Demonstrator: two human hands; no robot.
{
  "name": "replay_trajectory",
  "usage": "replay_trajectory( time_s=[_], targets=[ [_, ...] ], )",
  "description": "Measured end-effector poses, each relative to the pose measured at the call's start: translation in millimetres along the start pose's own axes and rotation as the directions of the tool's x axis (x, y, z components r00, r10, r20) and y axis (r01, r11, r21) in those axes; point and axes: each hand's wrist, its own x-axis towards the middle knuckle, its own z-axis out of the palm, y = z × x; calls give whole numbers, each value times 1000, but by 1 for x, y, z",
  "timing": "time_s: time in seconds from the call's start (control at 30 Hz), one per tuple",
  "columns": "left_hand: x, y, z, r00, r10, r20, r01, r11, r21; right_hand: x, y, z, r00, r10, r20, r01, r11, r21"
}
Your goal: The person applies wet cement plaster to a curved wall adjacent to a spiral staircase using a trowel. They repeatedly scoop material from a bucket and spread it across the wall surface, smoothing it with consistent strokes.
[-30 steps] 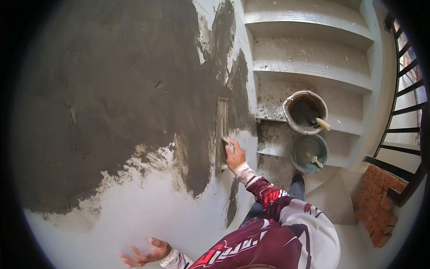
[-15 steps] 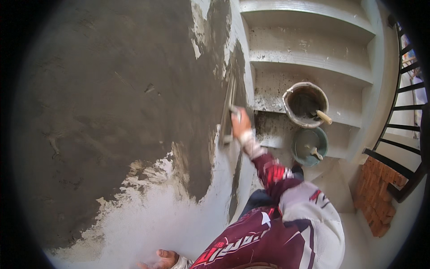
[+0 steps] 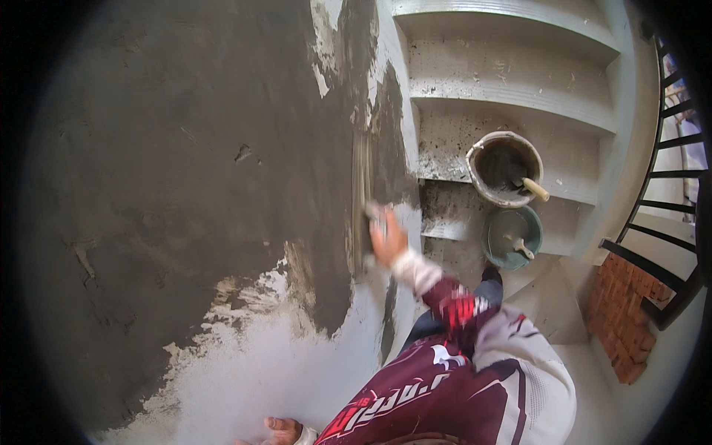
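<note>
Nearest us, our left hand [image 3: 282, 430] rests flat at the bottom edge of the wall [image 3: 245, 371], fingers loose, gripping nothing; only part of it shows. Up the wall from it, our right hand [image 3: 387, 239] is closed around the handle of a plastering trowel [image 3: 363, 200]; the hand is blurred, so the finger wrap is probably full but we cannot be sure. The trowel blade stands upright, pressed against the wall at the right edge of the dark wet plaster [image 3: 163, 170]. Right of the wall, on the concrete steps [image 3: 512, 67]: a green bucket [image 3: 512, 237] with a tool inside, just beyond it a grey mortar bucket [image 3: 505, 169] with a wooden handle sticking out. Farther right, black railing [image 3: 660, 193] above red bricks [image 3: 619, 319]
</note>
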Motion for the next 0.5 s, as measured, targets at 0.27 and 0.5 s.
replay_trajectory(
  time_s=[0.27, 0.5],
  targets=[
    [-1, 0, -3, 999, 16, 45, -20, 997, 76, 112, -33, -34, 977, 214, 22, -212, 976, -42],
    [-6, -1, -3, 997, -76, 29, 75, 997, 29, -85, -5, 5, 981, 60, 182, -61, 998, -1]
  ],
)
